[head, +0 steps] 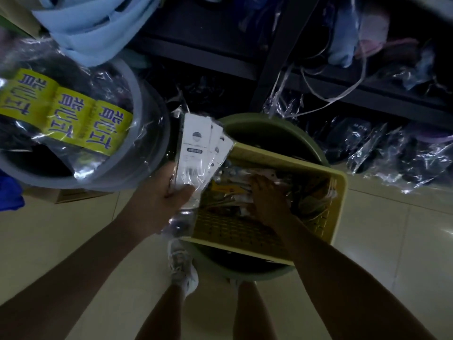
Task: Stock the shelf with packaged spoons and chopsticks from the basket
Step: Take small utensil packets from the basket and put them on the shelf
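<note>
The left hand (169, 190) grips a fan of white packets (196, 153) by their lower ends, long axes pointing up and away, beside the yellow basket (339, 190). The right hand (267, 195) lies in the basket, fingers curled onto loose packets; whether it grips one is unclear. The basket sits on a green tub (264, 123), a grey tub (147, 133) to the left.

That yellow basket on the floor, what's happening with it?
A person is emptying it to restock the dark shelf behind. The left hand grips a fanned bunch of white packaged utensils, held up beside the yellow basket. The right hand is down inside the basket among the remaining packets; whether it has hold of one cannot be told. The basket sits on top of a green tub. Nothing from this bunch is on the shelf yet.
</note>
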The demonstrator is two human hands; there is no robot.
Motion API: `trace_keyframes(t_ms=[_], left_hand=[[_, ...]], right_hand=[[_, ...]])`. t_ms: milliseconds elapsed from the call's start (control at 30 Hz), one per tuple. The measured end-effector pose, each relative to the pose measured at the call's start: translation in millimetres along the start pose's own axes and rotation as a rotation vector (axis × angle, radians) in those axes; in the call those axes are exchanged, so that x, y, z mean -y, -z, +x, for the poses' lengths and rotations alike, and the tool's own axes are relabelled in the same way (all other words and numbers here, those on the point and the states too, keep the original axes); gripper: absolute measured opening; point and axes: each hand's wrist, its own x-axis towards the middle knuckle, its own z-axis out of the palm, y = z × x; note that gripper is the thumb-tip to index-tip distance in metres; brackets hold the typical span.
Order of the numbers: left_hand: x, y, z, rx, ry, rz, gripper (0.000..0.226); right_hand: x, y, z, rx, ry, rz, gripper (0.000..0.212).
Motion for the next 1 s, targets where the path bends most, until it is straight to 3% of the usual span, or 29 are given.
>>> trace_keyframes(t_ms=[167, 267, 533, 667, 767, 900, 1000], left_hand=[[-3.3, 0.5, 0.5, -0.015, -0.085, 0.128, 0.024], [-1.7, 0.2, 1.3, -0.001, -0.063, 0.117, 0.021], [6.1, 4.7, 0.6, 0.051, -0.063, 0.174, 0.032], [-1.0, 8.5, -6.0, 0.054, -0.107, 0.256, 0.031], [-14.5, 14.3, -15.2, 0.032, -0.140, 0.272, 0.029], [-52.3, 30.3, -37.9, -0.043, -0.181, 0.261, 0.039], [-93.9, 52.1, -60.1, -0.083, -0.213, 0.216, 0.044]], right_hand=[[17.3, -5.0, 4.7, -0.110, 0.017, -0.259, 0.068], [19.0, -15.3, -0.3, -0.065, 0.110, -0.241, 0.053], [8.5, -9.2, 4.9, -0.020, 0.072, -0.184, 0.071], [5.6, 1.6, -3.2, 0.069, 0.057, -0.212, 0.059], [14.3, 32.4, -20.6, 0.005, -0.044, 0.043, 0.039], [25.5, 82.1, -67.2, -0.161, -0.096, 0.215, 0.030], [33.5, 117.4, -112.2, -0.344, -0.250, 0.652, 0.026]])
